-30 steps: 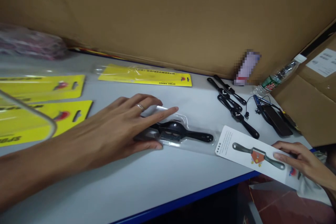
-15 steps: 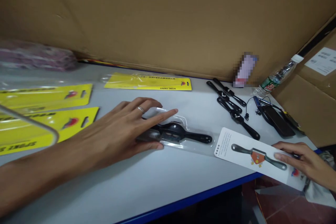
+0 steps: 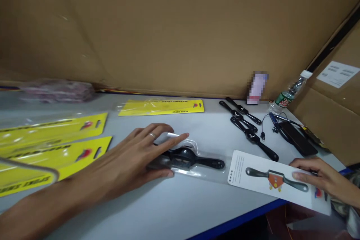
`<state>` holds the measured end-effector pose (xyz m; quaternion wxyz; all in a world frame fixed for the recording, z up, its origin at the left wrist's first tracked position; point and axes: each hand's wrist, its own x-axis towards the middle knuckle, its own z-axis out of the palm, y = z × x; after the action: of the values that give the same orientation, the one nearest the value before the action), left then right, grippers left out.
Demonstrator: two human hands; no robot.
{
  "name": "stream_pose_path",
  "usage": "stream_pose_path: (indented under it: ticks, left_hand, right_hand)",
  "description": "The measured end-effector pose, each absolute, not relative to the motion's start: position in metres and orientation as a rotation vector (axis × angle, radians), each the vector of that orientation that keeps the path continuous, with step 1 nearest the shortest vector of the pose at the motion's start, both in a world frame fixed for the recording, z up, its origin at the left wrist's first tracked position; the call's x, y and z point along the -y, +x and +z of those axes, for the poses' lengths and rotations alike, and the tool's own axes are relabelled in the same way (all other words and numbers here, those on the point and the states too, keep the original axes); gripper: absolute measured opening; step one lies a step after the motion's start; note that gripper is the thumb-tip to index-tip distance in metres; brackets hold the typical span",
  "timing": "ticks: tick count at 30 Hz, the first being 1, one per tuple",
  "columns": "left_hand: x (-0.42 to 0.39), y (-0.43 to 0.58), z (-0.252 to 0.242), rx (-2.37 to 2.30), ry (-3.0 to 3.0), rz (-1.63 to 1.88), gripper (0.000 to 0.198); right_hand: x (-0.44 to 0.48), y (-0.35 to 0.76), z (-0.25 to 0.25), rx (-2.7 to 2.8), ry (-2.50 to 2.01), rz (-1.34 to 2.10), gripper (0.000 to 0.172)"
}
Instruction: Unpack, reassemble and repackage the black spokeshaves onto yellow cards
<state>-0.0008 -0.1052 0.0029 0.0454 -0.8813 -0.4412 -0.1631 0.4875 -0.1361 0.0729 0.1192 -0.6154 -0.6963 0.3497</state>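
Note:
A black spokeshave (image 3: 208, 162) lies in a clear plastic blister (image 3: 194, 173) on the table in front of me. My left hand (image 3: 146, 153) grips the blister's left part, thumb on the near side and fingers over the far side, hiding that end of the spokeshave. Its index finger stretches out across the plastic. To the right, my right hand (image 3: 316, 172) pinches a white card (image 3: 239, 170) printed with a spokeshave picture. The card's left end reaches the blister's right end; whether the two overlap, I cannot tell.
Yellow packaging cards (image 3: 185, 107) with clear plastic lie at the back and left. Several loose black spokeshaves (image 3: 253, 137) rest at the right, near a bottle (image 3: 284, 99) and a dark flat object (image 3: 298, 138). A cardboard wall (image 3: 168, 33) stands behind; a blurred cable crosses the left.
My view has tilted up, so the table appears lower. Both hands keep their grips, and the card stays beside the blister with little visible movement.

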Motion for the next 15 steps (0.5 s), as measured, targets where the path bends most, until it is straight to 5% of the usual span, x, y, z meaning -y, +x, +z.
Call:
stream_pose_path:
  ticks: [15]
  left_hand:
    - [0.110, 0.007, 0.020, 1.359, -2.774, -0.403, 0.065]
  right_hand:
    - [0.189, 0.516, 0.054, 1.887, -2.086, 1.071, 0.045]
